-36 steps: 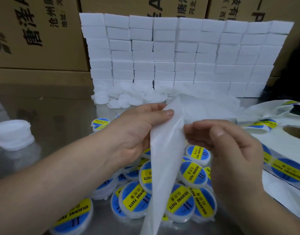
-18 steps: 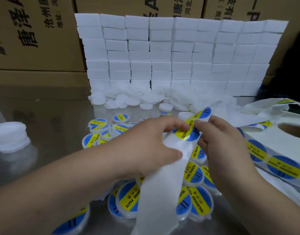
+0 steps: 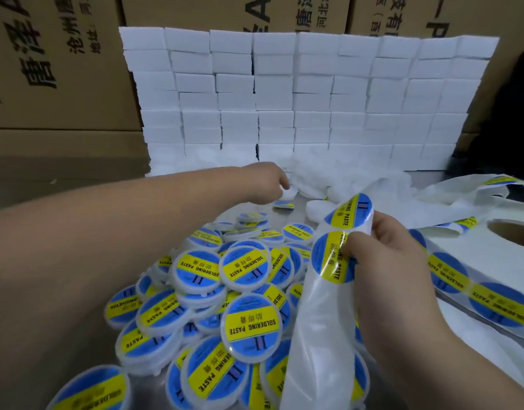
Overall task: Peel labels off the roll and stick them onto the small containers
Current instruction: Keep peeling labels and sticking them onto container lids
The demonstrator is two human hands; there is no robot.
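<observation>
Right hand (image 3: 385,255), 3 o'clock, pinches label strip (image 3: 333,261); left hand (image 3: 268,179) reaches 12 o'clock, grip unclear, probably for a bare container (image 3: 287,193).

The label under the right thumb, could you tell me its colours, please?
The label is blue with a yellow band and black lettering; head view.

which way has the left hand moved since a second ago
Yes: the left hand left the label strip and reached forward toward the stacked white blocks.
</observation>
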